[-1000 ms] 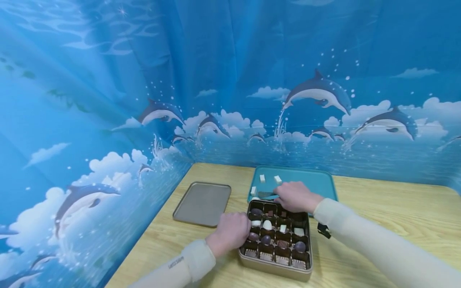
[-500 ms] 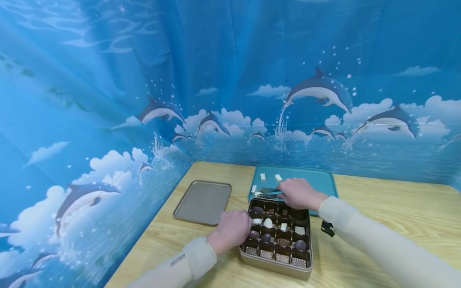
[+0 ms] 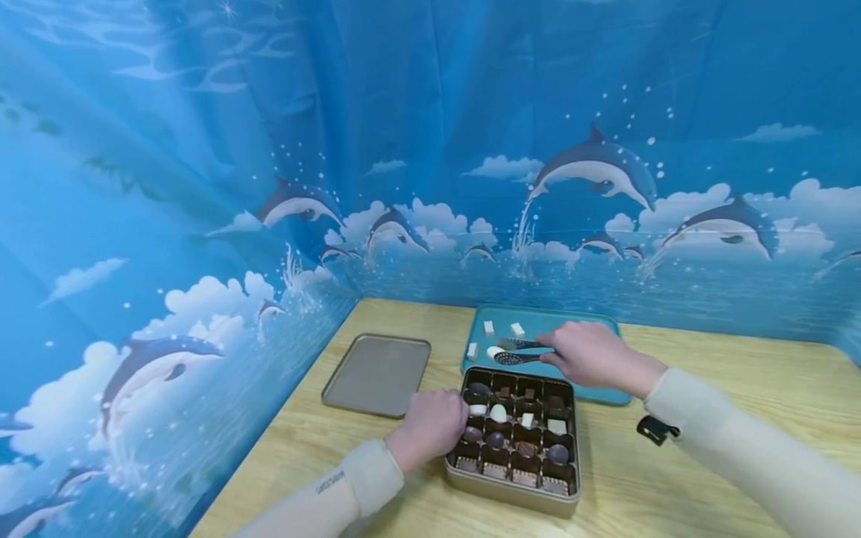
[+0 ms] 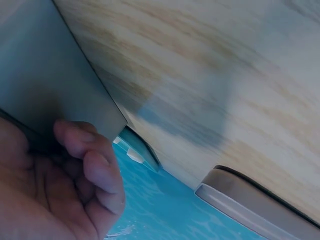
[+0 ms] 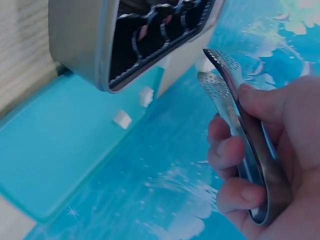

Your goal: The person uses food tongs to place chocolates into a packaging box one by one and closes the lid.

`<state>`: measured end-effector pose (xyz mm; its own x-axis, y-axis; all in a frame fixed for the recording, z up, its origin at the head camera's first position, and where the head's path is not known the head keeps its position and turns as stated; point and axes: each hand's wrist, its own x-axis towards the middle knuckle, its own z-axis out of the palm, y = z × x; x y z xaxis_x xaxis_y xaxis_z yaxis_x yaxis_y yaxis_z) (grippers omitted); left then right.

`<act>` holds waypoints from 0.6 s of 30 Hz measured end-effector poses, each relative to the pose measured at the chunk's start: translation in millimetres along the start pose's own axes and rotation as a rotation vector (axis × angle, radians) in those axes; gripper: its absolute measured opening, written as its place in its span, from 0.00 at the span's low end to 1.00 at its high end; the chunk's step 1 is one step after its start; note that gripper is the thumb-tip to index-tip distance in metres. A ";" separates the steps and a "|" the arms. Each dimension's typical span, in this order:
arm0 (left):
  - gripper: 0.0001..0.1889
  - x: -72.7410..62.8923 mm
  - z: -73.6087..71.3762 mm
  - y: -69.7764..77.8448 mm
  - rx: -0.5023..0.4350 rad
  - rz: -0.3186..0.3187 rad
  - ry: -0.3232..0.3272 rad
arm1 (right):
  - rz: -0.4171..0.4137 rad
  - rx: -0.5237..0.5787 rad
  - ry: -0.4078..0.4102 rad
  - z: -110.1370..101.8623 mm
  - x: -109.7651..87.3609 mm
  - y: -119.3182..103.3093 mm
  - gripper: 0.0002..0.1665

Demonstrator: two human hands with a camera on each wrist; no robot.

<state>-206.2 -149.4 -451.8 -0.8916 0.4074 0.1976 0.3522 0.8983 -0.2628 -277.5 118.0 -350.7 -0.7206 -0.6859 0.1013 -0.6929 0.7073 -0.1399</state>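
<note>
My right hand [image 3: 595, 357] holds metal tongs [image 3: 519, 359] with perforated ends over the teal tray [image 3: 581, 323]. Their two ends stand apart, beside a white egg-shaped sweet [image 3: 494, 351]; in the right wrist view, thumb and fingers wrap the tongs' arms. My left hand [image 3: 433, 424] grips the left rim of a tin box [image 3: 504, 493] of chocolates, its fingers curled against the wall in the left wrist view. Dark, brown and white pieces sit in the box's compartments, including a round dark chocolate [image 3: 557, 453] and a white egg-shaped one [image 3: 498, 413]. The front row shows only patterned liners.
A flat metal lid [image 3: 378, 373] lies left of the box on the wooden table [image 3: 726, 418]. Several white pieces rest on the tray's left part, among them a white block [image 3: 516, 329]. The box's back edge overlaps the tray's front. A dolphin-printed curtain [image 3: 430, 149] stands behind.
My right hand has drawn back to the right with the tongs, whose ends now show parted. A brown piece in the back right compartment comes into view. My left hand stays at the rim.
</note>
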 end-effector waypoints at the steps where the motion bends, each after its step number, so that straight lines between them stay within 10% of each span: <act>1: 0.15 -0.1 0.0 -0.2 -0.003 -0.002 0.001 | -0.014 -0.010 0.003 -3.5 -5.0 -1.4 0.20; 18: 0.16 3.1 -3.2 -0.5 -0.061 -0.062 -0.067 | -0.136 -0.029 -0.013 -20.9 -103.5 -18.5 0.15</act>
<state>-208.2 -148.0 -448.1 -0.9287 0.3403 0.1475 0.3104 0.9307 -0.1934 -190.5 179.5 -338.0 -0.6197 -0.7778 0.1047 -0.7848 0.6121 -0.0975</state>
